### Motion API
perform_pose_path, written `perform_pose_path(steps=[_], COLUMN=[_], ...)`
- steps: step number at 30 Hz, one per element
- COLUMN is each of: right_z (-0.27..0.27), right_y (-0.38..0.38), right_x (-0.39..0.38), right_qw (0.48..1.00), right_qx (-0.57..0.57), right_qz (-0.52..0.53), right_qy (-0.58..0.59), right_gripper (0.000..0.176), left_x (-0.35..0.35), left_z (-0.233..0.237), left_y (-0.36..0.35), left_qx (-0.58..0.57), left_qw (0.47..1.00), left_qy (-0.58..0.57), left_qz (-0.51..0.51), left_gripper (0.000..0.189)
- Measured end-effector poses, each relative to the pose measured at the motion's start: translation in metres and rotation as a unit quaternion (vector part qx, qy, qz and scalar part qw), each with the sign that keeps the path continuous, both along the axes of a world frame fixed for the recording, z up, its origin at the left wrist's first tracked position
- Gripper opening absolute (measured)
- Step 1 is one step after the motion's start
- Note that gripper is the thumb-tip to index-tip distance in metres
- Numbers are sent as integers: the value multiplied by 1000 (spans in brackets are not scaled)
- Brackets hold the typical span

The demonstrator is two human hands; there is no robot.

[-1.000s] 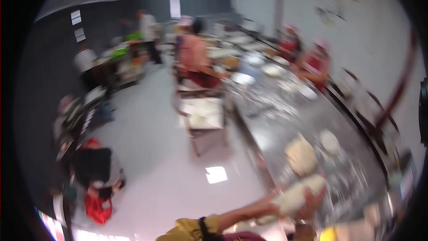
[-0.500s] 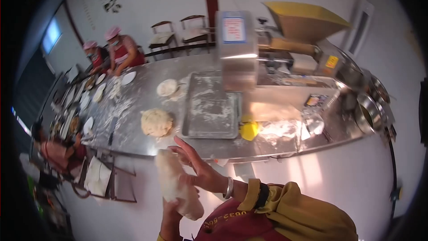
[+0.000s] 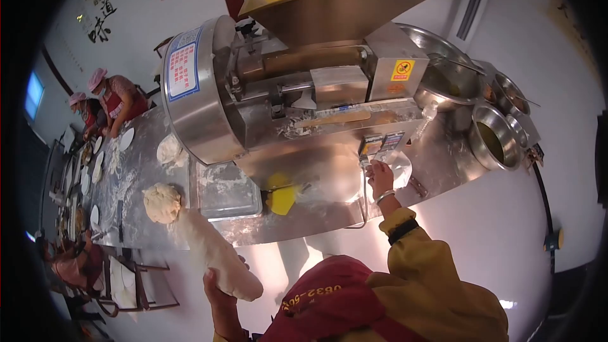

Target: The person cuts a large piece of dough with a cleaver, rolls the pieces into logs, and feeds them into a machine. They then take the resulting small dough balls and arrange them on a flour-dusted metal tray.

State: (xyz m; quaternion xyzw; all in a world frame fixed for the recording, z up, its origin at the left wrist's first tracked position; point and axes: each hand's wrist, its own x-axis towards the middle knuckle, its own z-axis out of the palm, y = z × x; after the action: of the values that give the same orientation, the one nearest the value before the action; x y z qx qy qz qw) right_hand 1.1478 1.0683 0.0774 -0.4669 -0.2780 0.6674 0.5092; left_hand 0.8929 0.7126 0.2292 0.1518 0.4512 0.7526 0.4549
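Note:
A long pale roll of dough [image 3: 218, 256] rests in my left hand [image 3: 220, 285], whose fingers wrap round its lower end. Its upper end lies near a rounded dough lump [image 3: 162, 202] at the table's front edge. My right hand [image 3: 380, 176], with a bracelet at the wrist, is at the front panel of a steel machine [image 3: 297, 158], just below its switches [image 3: 383, 144]. The fingers of that hand are bent and close together; whether they touch a control is too small to tell.
A floured metal tray [image 3: 228, 206] and a yellow scraper [image 3: 282, 200] lie before the machine. Steel bowls [image 3: 494, 136] stand at the right. Two people [image 3: 120, 98] in pink caps work at the far left, another person [image 3: 76, 266] sits nearer, beside a chair [image 3: 123, 282].
My right hand has left the dough and moved right to the machine's panel. My left hand still holds the roll, which looks longer. The view has shifted right, closer to the machine.

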Motion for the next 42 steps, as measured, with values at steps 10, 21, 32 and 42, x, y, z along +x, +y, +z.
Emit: perform_pose_path(steps=[10, 21, 32, 42], right_z=[-62, -29, -64, -191], right_y=[55, 21, -108, -199], right_x=[23, -2, -215, -358], right_qw=[970, 985, 754, 806], right_qx=[202, 3, -60, -310], right_qz=[108, 173, 626, 503], right_qy=[-81, -12, -190, -36], right_gripper=[6, 15, 24, 40], left_x=[10, -62, -283, -483], left_z=[-22, -84, -190, -200], left_y=[17, -2, -33, 9], left_qx=[-51, -133, -317, -420], left_qw=[995, 972, 902, 665], left_qy=[-42, -15, 172, 599], left_qz=[74, 191, 236, -148], left_gripper=[73, 63, 72, 46])
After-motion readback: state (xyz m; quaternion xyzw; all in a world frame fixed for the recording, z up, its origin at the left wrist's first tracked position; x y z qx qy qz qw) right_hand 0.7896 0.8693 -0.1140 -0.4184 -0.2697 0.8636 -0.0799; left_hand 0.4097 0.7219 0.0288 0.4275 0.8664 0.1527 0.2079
